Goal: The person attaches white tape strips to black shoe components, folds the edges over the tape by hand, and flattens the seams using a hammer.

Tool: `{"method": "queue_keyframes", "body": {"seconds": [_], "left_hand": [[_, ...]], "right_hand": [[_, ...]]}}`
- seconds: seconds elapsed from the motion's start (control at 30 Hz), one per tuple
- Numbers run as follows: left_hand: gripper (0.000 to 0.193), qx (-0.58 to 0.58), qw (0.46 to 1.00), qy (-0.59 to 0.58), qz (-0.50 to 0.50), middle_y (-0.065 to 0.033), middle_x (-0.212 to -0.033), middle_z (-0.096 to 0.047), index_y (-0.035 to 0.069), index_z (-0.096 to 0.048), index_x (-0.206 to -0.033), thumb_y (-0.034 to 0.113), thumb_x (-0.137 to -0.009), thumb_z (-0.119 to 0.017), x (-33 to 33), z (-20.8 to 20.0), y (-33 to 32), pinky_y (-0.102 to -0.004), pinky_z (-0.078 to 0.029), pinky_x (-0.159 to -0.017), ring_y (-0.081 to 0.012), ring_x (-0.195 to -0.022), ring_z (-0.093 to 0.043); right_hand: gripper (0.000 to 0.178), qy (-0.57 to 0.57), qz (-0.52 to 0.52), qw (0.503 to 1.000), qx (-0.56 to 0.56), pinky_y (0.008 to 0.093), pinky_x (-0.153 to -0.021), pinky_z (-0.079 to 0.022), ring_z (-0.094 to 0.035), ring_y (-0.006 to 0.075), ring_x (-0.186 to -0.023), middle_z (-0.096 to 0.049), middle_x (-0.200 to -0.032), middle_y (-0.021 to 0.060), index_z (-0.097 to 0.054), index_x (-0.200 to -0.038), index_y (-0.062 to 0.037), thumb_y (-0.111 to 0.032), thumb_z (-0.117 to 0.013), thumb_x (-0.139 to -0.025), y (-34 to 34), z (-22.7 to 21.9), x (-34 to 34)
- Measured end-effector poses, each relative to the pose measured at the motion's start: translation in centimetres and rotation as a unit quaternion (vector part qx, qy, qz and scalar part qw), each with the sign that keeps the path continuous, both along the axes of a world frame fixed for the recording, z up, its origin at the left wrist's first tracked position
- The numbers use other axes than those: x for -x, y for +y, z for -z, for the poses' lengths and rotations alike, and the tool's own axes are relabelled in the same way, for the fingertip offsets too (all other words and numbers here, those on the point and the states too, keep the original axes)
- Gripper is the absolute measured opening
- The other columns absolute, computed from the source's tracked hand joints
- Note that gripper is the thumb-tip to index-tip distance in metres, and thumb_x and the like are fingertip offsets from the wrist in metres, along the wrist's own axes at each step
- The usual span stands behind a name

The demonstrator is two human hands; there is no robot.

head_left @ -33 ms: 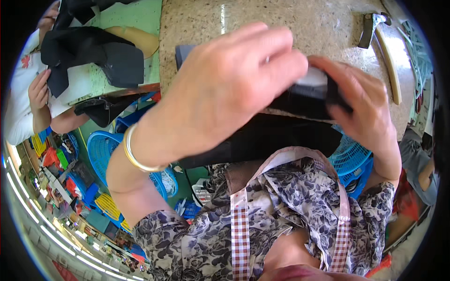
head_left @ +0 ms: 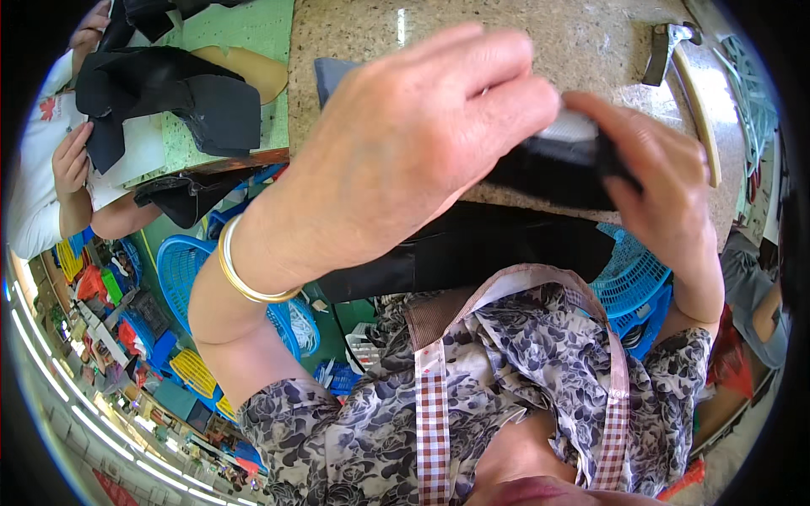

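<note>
Your right hand [head_left: 662, 173] holds 1 end of a black piece [head_left: 557, 173], thumb on 1 side and fingers on the other. Your left hand [head_left: 447, 110] is curled over the piece, its fingertips close to your right fingers; you hide the tips, so I cannot tell if it grips. The piece is by the near edge of the speckled table [head_left: 557, 42], a bit blurry. A hammer [head_left: 699, 118] lies on the table, off to the right. A long black sheet [head_left: 506, 244] is just below the table edge, in front of you. There are blue baskets [head_left: 624, 270] on your 2 sides. On your left, another person's hand [head_left: 72, 160] touches black cut parts [head_left: 224, 114] on a green table [head_left: 272, 42]. Far back, long white lights [head_left: 101, 432] shine in a big, busy room.
</note>
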State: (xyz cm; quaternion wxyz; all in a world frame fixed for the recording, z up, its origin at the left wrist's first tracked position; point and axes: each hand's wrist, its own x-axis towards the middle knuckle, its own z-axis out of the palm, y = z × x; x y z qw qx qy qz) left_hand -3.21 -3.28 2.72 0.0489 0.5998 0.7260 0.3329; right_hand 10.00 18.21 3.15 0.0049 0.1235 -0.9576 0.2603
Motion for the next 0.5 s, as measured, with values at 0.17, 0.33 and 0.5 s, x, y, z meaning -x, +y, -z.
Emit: {"method": "queue_keyframes", "body": {"seconds": [0.17, 0.33, 0.5], "left_hand": [[0.036, -0.147, 0.974, 0.173, 0.002, -0.0077, -0.095, -0.063, 0.004, -0.072, -0.097, 0.002, -0.061, -0.08, -4.5, -2.4, -0.7, -0.0345, -0.048, -0.07, -0.0266, -0.083, -0.058], [0.038, -0.011, 0.999, -0.007, -0.03, -0.0148, -0.107, -0.062, -0.002, -0.065, -0.104, 0.016, -0.073, -0.078, -3.7, 0.2, 1.3, -0.0411, -0.048, -0.087, -0.0319, -0.098, -0.058], [0.038, 0.086, 0.993, 0.019, -0.075, -0.015, -0.095, -0.061, -0.003, -0.062, -0.104, 0.019, -0.077, -0.077, -0.2, 2.1, 5.2, -0.0387, -0.045, -0.086, -0.0321, -0.096, -0.056]], "right_hand": [[0.039, 0.241, 0.012, 0.951, -0.192, 0.0412, -0.098, -0.05, -0.061, 0.0372, -0.114, -0.062, -0.122, 0.0253, -0.058, -0.117, 0.0077, 0.006, -0.063, -0.079, -0.9, -2.9, -3.7], [0.058, 0.106, -0.038, 0.993, -0.042, 0.0431, -0.1, -0.048, -0.056, 0.0379, -0.12, -0.057, -0.128, 0.0241, -0.054, -0.124, 0.0084, -0.013, -0.074, -0.074, -1.3, 4.1, -6.1], [0.045, 0.179, -0.015, 0.984, 0.018, 0.0415, -0.086, -0.056, -0.063, 0.0364, -0.108, -0.062, -0.115, 0.0223, -0.059, -0.108, 0.0087, -0.01, -0.076, -0.071, -1.9, 4.9, -5.0]]}}
